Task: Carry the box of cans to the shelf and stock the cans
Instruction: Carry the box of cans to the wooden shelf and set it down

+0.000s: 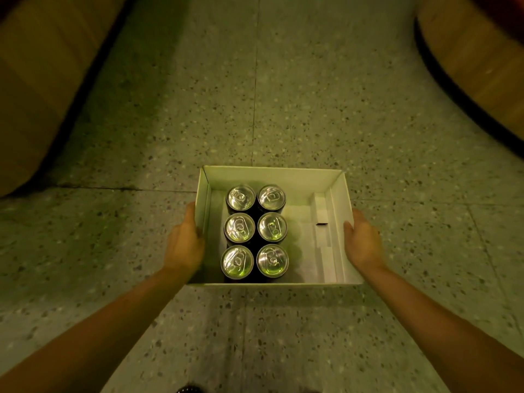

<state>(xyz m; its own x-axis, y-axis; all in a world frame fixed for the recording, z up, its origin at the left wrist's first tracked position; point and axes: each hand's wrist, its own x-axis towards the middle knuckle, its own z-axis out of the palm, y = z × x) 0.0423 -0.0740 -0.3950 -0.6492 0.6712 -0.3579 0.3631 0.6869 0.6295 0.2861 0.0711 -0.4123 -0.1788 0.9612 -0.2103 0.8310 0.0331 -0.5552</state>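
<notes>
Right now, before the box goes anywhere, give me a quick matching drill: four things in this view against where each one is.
Things:
1. cans
2. left hand
3. right hand
4. small white insert

Places:
A. against the box's right wall, outside
B. left part of the box, two columns of three
C. inside, near the right wall
D. against the box's left wall, outside

Pairs: 1-B, 2-D, 3-A, 4-C
</notes>
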